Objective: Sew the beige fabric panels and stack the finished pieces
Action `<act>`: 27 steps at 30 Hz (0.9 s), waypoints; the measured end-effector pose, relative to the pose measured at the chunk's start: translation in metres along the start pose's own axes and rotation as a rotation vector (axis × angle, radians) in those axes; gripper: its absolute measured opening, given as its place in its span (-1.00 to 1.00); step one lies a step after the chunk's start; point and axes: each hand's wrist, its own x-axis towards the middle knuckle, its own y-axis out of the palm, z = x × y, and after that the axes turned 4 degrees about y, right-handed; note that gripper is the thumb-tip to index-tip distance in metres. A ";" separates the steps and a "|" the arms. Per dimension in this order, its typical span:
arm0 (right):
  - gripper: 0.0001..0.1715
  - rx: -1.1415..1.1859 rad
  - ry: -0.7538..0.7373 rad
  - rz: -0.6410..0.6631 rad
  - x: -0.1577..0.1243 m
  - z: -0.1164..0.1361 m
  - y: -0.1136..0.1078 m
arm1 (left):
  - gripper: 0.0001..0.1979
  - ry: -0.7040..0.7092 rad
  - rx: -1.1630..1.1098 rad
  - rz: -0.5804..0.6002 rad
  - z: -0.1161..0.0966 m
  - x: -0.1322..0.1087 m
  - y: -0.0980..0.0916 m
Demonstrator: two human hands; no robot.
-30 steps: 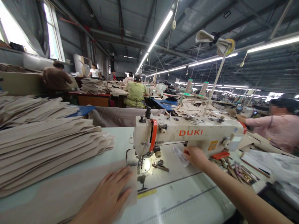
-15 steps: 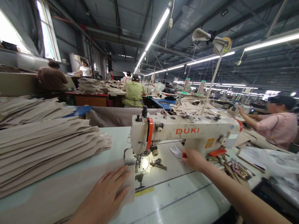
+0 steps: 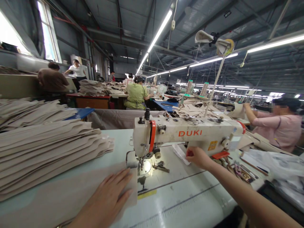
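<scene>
- View taken from the head, directed forward and down over the worktable [image 3: 173, 202].
- Sewing machine [image 3: 190, 126] framed close; ceiling [image 3: 201, 19] included beyond.

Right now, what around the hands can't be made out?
Head view:
Right hand: its back hides some fingertips, so its grip on the white strip is unclear.
Cloth: the left hand covers part; the picture's bottom edge cuts it off.
Ruler: any numbers too small to read.

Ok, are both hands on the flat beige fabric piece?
No, only the left hand lies on the fabric piece; the right hand is at the pale strip beneath the sewing machine's arm.
</scene>
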 end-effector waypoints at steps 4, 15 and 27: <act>-0.88 0.135 -0.044 0.013 -0.006 0.005 -0.005 | -0.61 0.030 0.007 -0.108 0.000 -0.001 0.000; -0.78 0.655 -0.241 0.398 -0.058 0.044 0.013 | -0.67 0.102 -0.032 -0.327 -0.015 0.000 -0.017; -0.52 1.005 -0.311 0.742 -0.054 0.115 0.078 | -0.74 0.359 0.050 -0.509 -0.036 -0.003 -0.035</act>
